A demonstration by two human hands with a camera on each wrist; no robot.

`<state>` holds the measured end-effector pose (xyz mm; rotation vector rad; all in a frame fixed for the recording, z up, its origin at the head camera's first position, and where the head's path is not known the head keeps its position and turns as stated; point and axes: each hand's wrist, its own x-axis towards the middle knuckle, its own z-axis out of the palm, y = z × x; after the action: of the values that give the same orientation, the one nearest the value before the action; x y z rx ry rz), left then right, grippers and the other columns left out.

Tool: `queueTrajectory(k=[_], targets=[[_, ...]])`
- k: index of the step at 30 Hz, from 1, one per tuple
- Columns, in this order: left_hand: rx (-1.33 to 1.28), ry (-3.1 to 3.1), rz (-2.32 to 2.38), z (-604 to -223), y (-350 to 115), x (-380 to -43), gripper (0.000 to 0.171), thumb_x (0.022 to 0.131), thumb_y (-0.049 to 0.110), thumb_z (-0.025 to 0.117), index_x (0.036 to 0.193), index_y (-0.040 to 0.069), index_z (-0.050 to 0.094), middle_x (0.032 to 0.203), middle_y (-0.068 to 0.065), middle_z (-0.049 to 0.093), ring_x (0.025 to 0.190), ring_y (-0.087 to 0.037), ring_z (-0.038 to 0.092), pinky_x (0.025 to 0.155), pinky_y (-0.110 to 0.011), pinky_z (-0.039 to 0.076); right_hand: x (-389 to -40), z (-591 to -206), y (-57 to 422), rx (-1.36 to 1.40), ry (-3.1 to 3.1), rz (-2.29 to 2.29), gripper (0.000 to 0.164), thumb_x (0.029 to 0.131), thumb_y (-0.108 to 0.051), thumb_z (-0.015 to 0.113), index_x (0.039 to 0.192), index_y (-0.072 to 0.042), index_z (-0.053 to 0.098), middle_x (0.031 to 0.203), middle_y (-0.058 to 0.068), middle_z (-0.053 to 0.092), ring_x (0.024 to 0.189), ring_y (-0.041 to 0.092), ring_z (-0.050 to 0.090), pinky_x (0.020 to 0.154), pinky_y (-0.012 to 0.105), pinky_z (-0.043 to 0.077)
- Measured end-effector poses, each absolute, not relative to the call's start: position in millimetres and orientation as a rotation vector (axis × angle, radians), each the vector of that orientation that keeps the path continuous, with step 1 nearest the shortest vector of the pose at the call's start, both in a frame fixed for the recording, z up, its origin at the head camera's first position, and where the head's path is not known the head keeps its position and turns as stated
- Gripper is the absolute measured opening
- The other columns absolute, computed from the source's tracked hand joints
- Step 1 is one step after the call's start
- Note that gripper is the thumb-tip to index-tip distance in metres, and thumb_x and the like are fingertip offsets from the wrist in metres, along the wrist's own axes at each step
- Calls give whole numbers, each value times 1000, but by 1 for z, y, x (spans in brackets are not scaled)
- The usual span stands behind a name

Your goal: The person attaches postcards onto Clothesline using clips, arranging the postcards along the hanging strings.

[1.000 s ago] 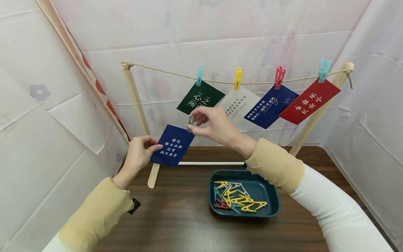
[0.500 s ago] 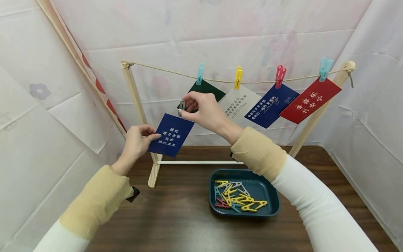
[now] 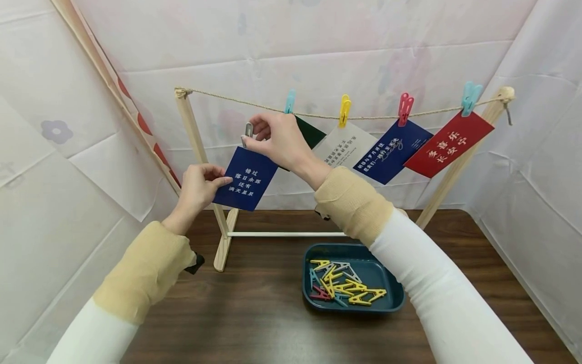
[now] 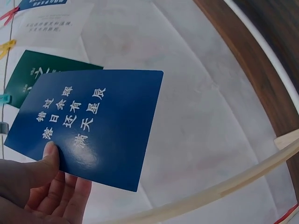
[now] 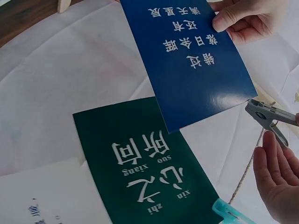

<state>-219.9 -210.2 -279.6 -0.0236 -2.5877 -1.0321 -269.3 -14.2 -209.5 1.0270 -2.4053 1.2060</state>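
Note:
My left hand (image 3: pixel 200 189) pinches a blue card (image 3: pixel 256 162) with white characters by its left edge, thumb on the printed face. My right hand (image 3: pixel 284 139) pinches a grey clothespin (image 5: pixel 268 114) between thumb and fingers. The clothespin's tip is right at the blue card's upper corner, close to the string (image 3: pixel 236 102). Behind the right hand, a green card (image 5: pixel 135 140) hangs from a light blue clothespin (image 3: pixel 289 101), partly hidden in the head view. Further right hang a white card (image 3: pixel 341 144), a second blue card (image 3: pixel 384 164) and a red card (image 3: pixel 447 151).
A wooden stand (image 3: pixel 193 129) holds the string between two posts, with a white rod (image 3: pixel 286 234) low down. A dark teal tray (image 3: pixel 394 305) with several coloured clothespins stands on the brown table (image 3: pixel 245 313). White sheets (image 3: pixel 45 217) surround the table.
Both hands have moved up, the right one also to the left, carrying the blue card and grey clothespin nearer the string. The right hand now covers more of the green card.

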Motion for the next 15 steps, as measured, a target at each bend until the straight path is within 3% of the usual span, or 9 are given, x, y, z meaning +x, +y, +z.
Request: queueTrajectory(k=[8,15], targets=[[-22,-2566,-1050,-270,-216,-228,16,86,6,71,86,-9,65,80,-20,65,64,-10,53,56,-13,39,-275,-195,-24,1030,-2385,1202,30,88,-17,69,112,1,62,98,11,67,87,15,64,79,17,47],[-38,-2553,-1020,-262,-222,-233,15,87,6,70,86,-9,64,80,-21,64,63,-9,51,57,-14,38,-277,-187,-28,1027,-2340,1220,30,88,-16,69,110,2,62,96,11,66,85,16,64,78,17,47]])
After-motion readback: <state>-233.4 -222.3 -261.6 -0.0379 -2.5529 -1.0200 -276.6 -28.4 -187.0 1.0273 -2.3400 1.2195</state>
